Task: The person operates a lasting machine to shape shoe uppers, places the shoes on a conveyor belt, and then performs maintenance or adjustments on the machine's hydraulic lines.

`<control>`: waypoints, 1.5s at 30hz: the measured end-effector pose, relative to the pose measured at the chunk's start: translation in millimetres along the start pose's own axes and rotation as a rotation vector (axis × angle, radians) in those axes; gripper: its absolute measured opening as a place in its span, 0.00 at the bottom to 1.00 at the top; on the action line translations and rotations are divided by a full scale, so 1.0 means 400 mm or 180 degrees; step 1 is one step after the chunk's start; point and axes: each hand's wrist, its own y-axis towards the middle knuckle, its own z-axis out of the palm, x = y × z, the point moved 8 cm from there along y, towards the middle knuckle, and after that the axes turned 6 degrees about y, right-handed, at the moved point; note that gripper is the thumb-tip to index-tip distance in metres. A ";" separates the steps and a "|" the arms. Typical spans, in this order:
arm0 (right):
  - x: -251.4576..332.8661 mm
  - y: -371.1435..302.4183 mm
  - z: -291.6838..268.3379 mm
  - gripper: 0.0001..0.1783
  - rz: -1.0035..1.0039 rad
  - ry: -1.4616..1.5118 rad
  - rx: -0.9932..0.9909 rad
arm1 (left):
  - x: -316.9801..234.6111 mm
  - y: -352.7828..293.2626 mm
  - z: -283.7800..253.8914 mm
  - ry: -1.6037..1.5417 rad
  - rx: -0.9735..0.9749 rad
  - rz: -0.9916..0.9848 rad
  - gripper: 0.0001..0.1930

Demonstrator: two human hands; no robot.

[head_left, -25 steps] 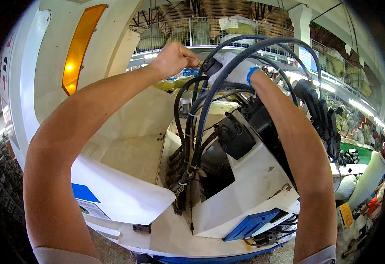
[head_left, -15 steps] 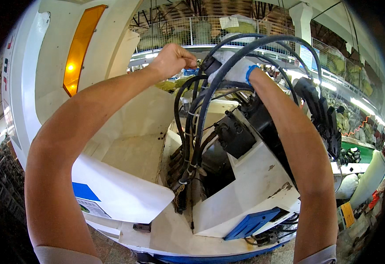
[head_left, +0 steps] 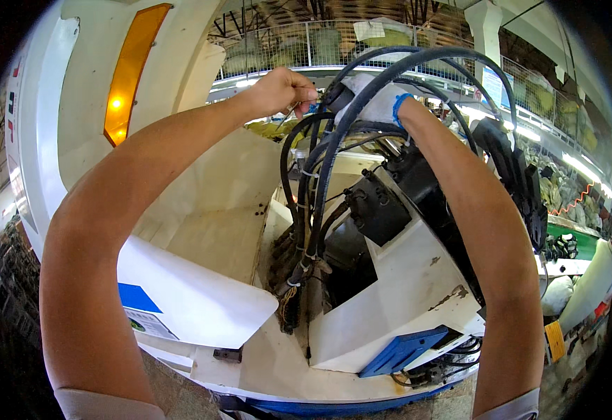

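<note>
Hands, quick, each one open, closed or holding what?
Left hand: closed in a pinch; anything held is unclear.
Right hand: gloved, at a black cylindrical part; grip cannot be told.

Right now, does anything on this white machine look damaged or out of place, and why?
Yes: the white machine housing has a dark, ragged patch near its right edge, likely chipped paint. Below, the blue cover leaves a dark gap rightward, so may sit askew.

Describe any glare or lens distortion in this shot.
Head view: a hot spot glares on the amber panel; head view: the tube lights at right look blown out; head view: the mesh railing bows, fisheye-style.
</note>
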 end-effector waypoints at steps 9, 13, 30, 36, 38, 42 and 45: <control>-0.026 0.024 0.017 0.21 -0.0233 -0.0244 0.0013 | 0.033 0.010 0.008 -0.0580 -0.0265 -0.0294 0.16; -0.075 0.032 0.006 0.20 0.0031 -0.0213 -0.0113 | 0.013 0.020 0.011 -0.0615 -0.0285 -0.0315 0.17; 0.014 0.004 0.000 0.22 -0.0359 -0.0496 0.0084 | -0.014 0.069 0.017 -0.0975 0.0086 -0.2366 0.08; 0.037 -0.014 0.001 0.21 -0.0247 -0.0584 0.0258 | -0.037 0.060 0.015 -0.0665 0.0363 -0.2129 0.08; 0.024 0.004 0.006 0.21 -0.0288 -0.0549 0.0231 | -0.041 0.020 -0.009 -0.1011 0.0034 -0.1887 0.10; 0.006 0.013 0.017 0.22 -0.0402 -0.0593 0.0162 | -0.108 -0.044 0.003 -0.1318 0.0025 -0.1233 0.16; -0.017 0.015 0.017 0.22 -0.0309 -0.0573 0.0209 | -0.104 -0.050 0.006 -0.1354 0.0183 -0.0619 0.16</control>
